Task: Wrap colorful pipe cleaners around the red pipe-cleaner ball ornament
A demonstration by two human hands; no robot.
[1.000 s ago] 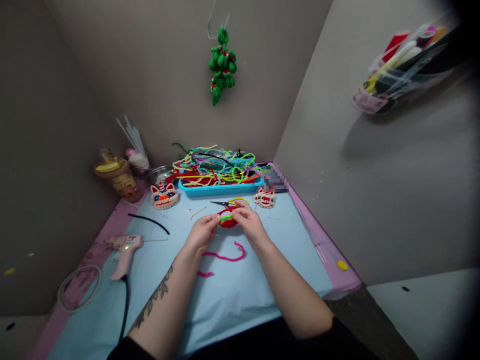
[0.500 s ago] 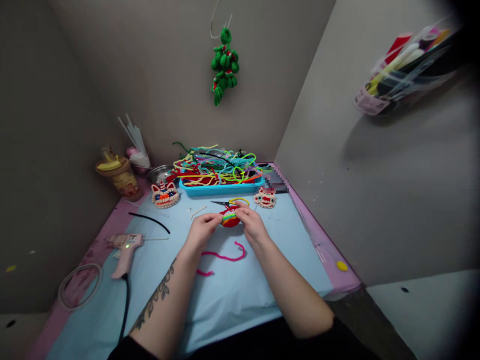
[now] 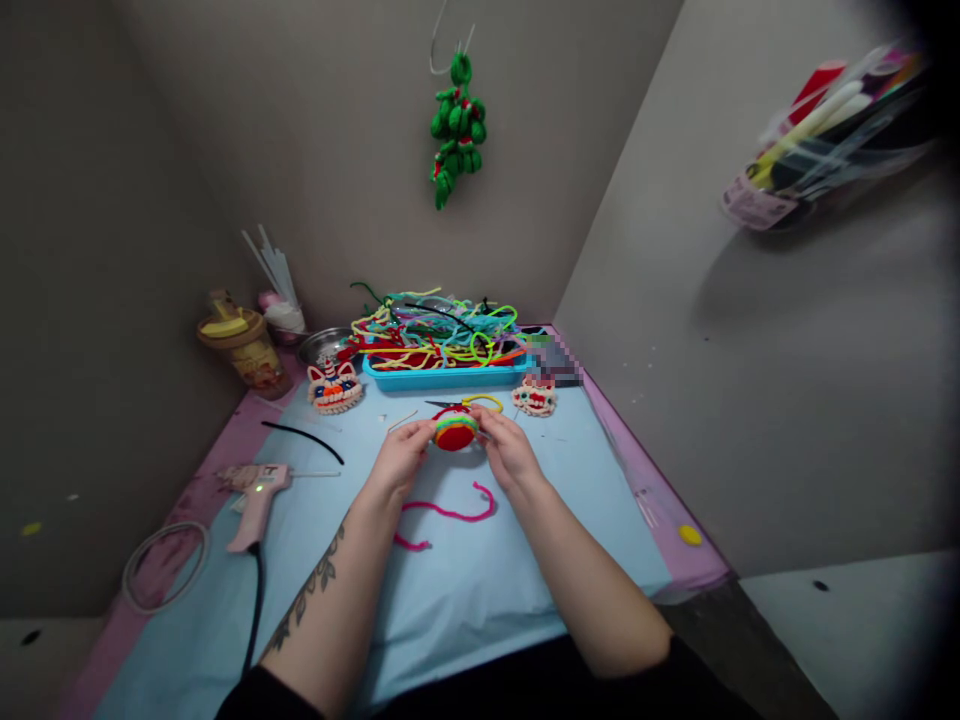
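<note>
Between my two hands is a small round craft piece (image 3: pixel 455 434), red on its face with green, yellow and orange bands around its upper rim. My left hand (image 3: pixel 405 455) pinches its left edge. On the other side, my right hand (image 3: pixel 510 448) grips the right edge with thumb and fingers. Scissors (image 3: pixel 480 402) with yellow handles lie just behind the piece, partly hidden by it and my right hand. A pink pipe cleaner (image 3: pixel 450 512) lies curled on the blue table cover (image 3: pixel 480 580) beneath my forearms.
A blue tray (image 3: pixel 442 378) heaped with colourful cords stands at the back. Two lion-face pieces (image 3: pixel 334 388) flank it. On the left are a pink glue gun (image 3: pixel 253 500), a black strip (image 3: pixel 304 440) and a cup (image 3: pixel 244 350). A pen holder (image 3: pixel 765 200) hangs on the right wall.
The round piece has been tilted, so its red face now shows more and its striped band sits higher. Both hands still hold it. The view has shifted slightly.
</note>
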